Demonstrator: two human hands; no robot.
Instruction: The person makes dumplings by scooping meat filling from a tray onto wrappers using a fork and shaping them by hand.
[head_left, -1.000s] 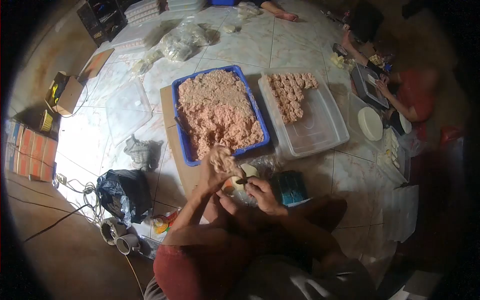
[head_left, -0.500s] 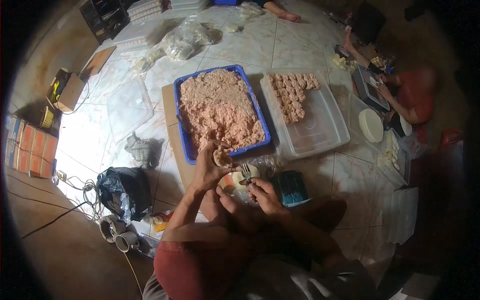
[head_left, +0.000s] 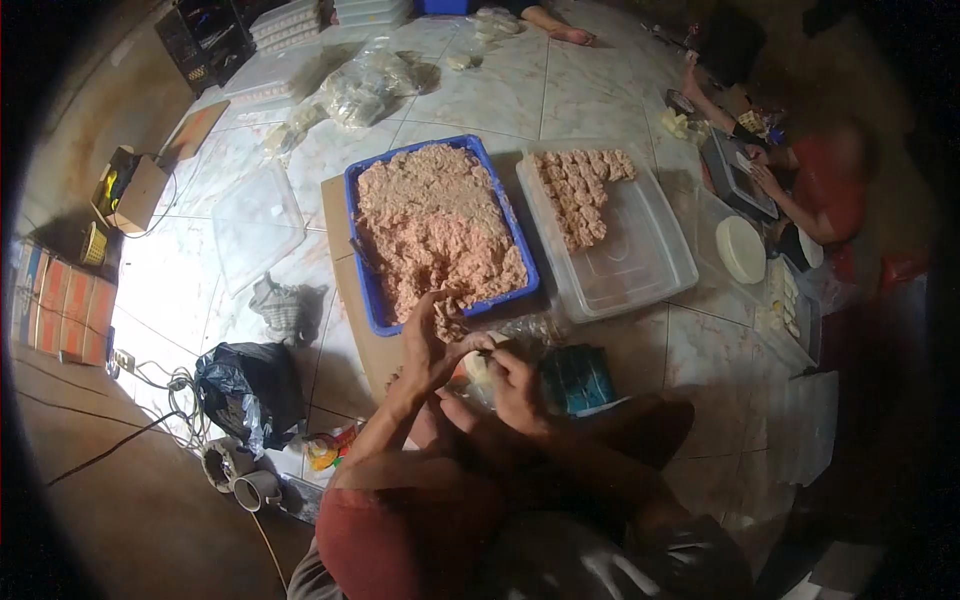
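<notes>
A blue tray (head_left: 530,262) of pinkish minced filling (head_left: 430,215) lies ahead of me. At its near edge my left hand (head_left: 427,345) is closed around a filled dumpling (head_left: 449,322), lumpy filling showing at its top. Just to the right, my right hand (head_left: 517,385) is closed on a fork, now almost wholly hidden by the fingers; its tip end meets the left thumb area. Below both hands is a pale round stack of wrappers (head_left: 478,368), partly covered. A clear plastic box (head_left: 630,270) beside the tray holds rows of filled dumplings (head_left: 575,190).
A dark green packet (head_left: 577,378) lies right of my right hand. To the left are a black plastic bag (head_left: 250,390), a crumpled cloth (head_left: 280,308), a clear lid (head_left: 258,225) and a mug (head_left: 256,488). A co-worker in red (head_left: 830,185) sits at the right.
My right hand has turned and moved in toward the left, so the fork's tines no longer show. The left hand has shifted slightly down and right with the dumpling.
</notes>
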